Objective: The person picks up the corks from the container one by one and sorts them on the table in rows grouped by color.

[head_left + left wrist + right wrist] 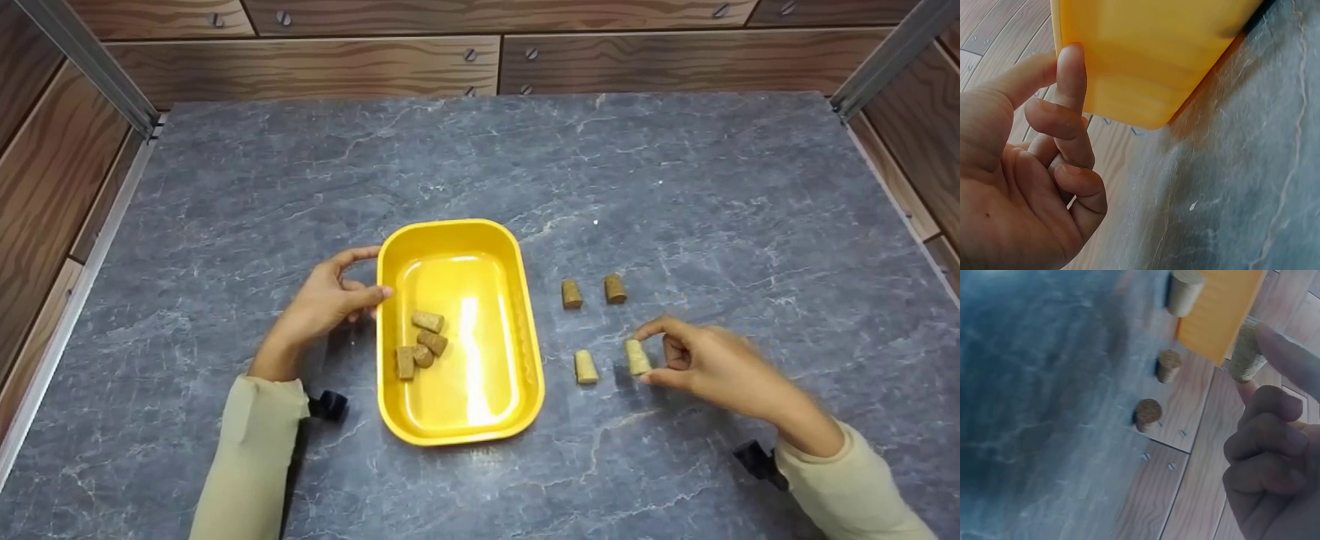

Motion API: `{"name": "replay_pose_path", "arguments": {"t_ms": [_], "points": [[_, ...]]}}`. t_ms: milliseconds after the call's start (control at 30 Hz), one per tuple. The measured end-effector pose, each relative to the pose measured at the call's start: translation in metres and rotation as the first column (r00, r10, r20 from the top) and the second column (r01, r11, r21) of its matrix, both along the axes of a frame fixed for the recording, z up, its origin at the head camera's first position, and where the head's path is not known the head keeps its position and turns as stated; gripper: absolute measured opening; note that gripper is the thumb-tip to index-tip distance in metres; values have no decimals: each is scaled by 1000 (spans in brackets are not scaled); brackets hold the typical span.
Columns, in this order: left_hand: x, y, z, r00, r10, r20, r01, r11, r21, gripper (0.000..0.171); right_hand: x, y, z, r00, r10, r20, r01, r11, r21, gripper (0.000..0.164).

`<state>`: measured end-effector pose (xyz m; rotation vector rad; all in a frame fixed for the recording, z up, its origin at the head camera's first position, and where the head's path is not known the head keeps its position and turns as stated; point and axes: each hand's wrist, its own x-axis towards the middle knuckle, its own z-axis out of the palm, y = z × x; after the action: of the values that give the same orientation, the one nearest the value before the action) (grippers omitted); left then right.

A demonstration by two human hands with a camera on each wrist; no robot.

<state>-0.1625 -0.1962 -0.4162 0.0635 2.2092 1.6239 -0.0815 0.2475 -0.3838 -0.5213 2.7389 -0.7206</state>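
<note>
A yellow tray (465,439) lies lengthwise in front of me, with several cork stoppers (428,322) grouped on the left of its floor. At its left wall, my left hand (322,300) pinches the rim between thumb and index finger; the left wrist view shows the other fingers curled below. To the right of the tray, my right hand (720,367) holds a pale cork stopper (637,358) by its two ends between thumb and index finger. Just left of it stands another pale cork (586,367). Two browner corks (571,294) are farther back.
Grey marbled tabletop (480,165) surrounds the tray on all sides. Wood-patterned panels (315,71) rise behind the table and at both sides. Metal posts (97,67) stand at the back corners. A black wrist mount (328,406) sits by the left sleeve.
</note>
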Motion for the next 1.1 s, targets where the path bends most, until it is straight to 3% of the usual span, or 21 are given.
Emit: {"name": "replay_pose_path", "arguments": {"t_ms": [533, 1100], "points": [[0, 0, 0, 1000, -7, 5, 7, 1000, 11, 65, -7, -7, -14, 999, -22, 24, 17, 984, 178, 40], [-1, 0, 0, 1000, -8, 6, 8, 1000, 19, 64, -10, -9, -19, 999, -16, 48, 6, 977, 214, 39]]}}
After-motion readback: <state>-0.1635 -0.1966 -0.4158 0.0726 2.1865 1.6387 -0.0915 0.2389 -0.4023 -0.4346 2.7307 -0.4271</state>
